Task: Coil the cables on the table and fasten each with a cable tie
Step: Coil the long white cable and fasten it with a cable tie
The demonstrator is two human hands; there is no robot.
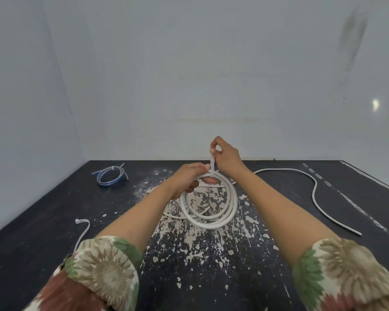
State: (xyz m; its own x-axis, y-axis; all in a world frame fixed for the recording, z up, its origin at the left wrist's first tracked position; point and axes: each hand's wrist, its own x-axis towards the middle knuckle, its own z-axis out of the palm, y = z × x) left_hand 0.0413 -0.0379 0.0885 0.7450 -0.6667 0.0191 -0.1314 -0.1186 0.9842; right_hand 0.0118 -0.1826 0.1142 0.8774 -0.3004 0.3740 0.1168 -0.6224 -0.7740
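Meanwhile, left hand point(190, 179) clamps springy white cable coil point(209, 205); right hand point(225, 157) pinches cable tie point(212, 164) tail, best gripped near tip.

Looks like a bare workroom or makeshift workshop corner here: a dark surface point(54, 209), its black paint flaking away in pale patches through the middle, pushed right up against plain, scuffed grey-white walls point(189, 75). No furnishings, no decoration in view. Loose cable point(313, 194), a tied blue coil point(110, 176) and a spare tie point(83, 230) lie about.
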